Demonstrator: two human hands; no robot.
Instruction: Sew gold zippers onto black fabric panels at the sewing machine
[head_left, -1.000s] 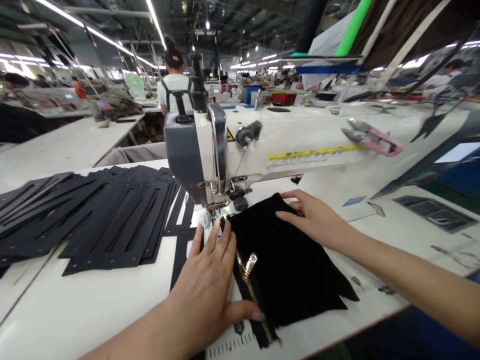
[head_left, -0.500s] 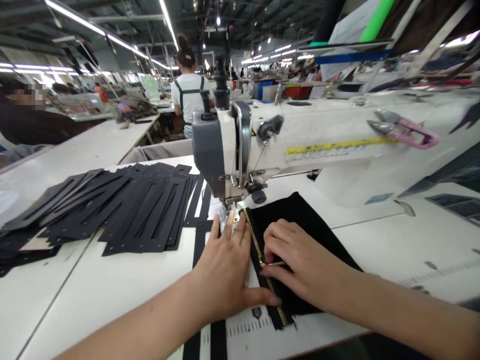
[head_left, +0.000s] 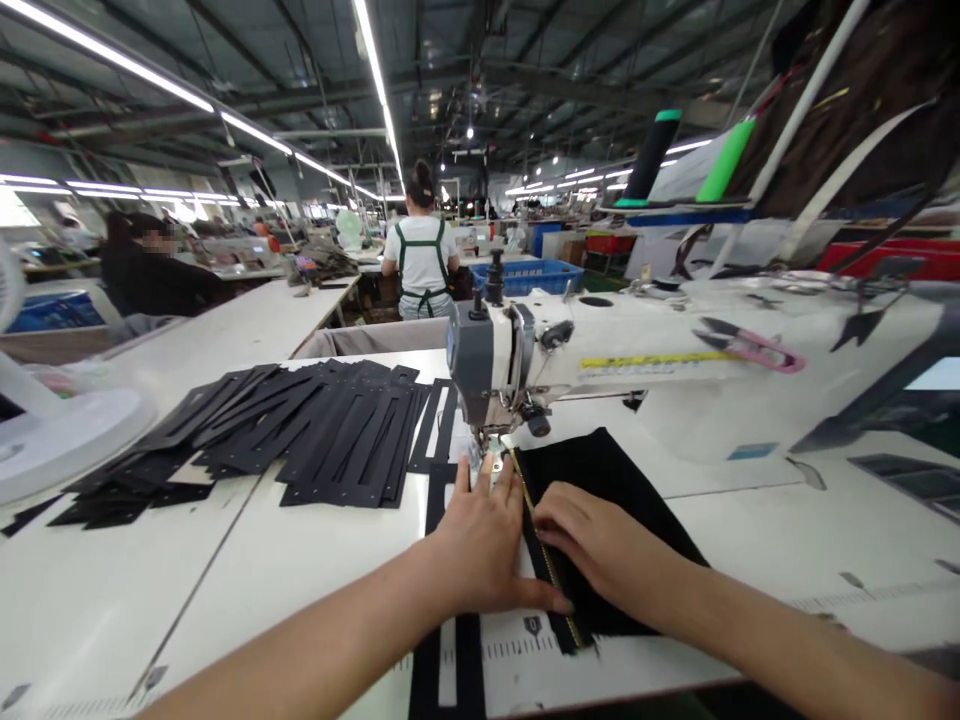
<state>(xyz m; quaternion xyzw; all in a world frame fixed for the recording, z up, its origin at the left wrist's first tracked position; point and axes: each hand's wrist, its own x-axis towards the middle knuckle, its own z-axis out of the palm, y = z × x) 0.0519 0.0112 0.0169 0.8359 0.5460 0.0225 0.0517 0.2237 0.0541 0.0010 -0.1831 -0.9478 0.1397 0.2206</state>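
My left hand [head_left: 484,545] lies flat with its fingers spread, fingertips close to the presser foot [head_left: 489,447] of the sewing machine [head_left: 495,350]. Its palm rests over a black slotted piece [head_left: 469,655], and its thumb reaches across the lower zipper. A brass-toothed zipper [head_left: 553,572] runs along the left edge of a black fabric piece [head_left: 626,490]. Over the zipper's middle, my right hand [head_left: 592,535] is closed in a pinch on the zipper pull, which the fingers now hide. The zipper's top end sits beside the presser foot.
Overlapping black slotted pieces [head_left: 345,430] are heaped on the white table [head_left: 322,590] at left. A white fan base [head_left: 75,430] stands at the left edge. Pink-handled snips [head_left: 757,348] rest on the machine arm. Beyond, a co-worker [head_left: 422,250] stands facing away; another person [head_left: 150,270] sits at left.
The view has tilted up and shifted left. My right hand has slid slightly up the zipper toward the presser foot, and the slider is no longer visible. My left hand stays flat in place.
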